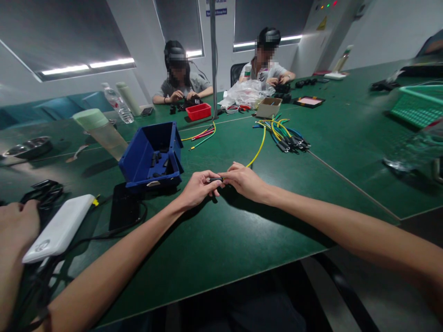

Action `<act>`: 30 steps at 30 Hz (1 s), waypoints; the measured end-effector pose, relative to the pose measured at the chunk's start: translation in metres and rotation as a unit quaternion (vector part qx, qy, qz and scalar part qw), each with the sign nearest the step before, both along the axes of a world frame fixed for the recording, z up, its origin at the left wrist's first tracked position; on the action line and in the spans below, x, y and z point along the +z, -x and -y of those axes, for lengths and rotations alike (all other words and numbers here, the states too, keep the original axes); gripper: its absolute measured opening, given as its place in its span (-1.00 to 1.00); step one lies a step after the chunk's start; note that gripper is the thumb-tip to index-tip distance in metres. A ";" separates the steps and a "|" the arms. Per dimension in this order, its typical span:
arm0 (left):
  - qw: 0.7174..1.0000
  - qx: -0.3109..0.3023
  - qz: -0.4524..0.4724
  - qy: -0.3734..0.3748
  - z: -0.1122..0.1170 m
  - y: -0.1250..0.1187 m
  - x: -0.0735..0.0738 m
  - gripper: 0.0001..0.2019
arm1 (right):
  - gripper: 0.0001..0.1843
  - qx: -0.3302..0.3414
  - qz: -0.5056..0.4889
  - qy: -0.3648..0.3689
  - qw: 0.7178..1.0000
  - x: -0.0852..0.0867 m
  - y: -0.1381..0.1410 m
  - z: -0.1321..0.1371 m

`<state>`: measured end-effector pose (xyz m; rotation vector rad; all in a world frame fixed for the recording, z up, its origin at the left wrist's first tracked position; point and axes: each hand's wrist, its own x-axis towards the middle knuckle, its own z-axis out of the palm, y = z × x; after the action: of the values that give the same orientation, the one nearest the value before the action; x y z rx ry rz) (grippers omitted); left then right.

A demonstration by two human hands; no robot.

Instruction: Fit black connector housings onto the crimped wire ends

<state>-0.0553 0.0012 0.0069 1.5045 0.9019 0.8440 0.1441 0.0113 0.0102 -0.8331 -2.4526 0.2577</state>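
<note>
My left hand (200, 188) pinches a short black sleeve (215, 179) between thumb and fingers, just above the green table. Right beside it, my right hand (246, 183) is closed on the end of a yellow wire (258, 154), whose free length curves up and away behind the fingers. The sleeve and the wire end meet between my two hands; how far one sits inside the other is hidden. To the left stands a blue bin (152, 157) with several black sleeves (159, 159) in it. Further back lies a bundle of yellow, green and blue wires (282, 133) with black ends.
A white power bank (60, 228) and a black phone (124, 207) with cables lie at left, near another person's hand (20, 226). Behind are a red tray (198, 111), loose wires (202, 135) and a cardboard box (269, 107). A green basket (417, 106) stands right. Two people sit opposite.
</note>
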 end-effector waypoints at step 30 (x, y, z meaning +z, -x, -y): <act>1.000 0.007 -0.012 -0.001 0.002 -0.001 0.004 -0.72 | -0.78 0.002 0.010 -0.013 1.000 0.005 -0.003 -0.005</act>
<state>-0.0543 -0.0011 0.0107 1.5134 0.9300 0.8386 0.1474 0.0158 0.0150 -0.8226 -2.4719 0.2202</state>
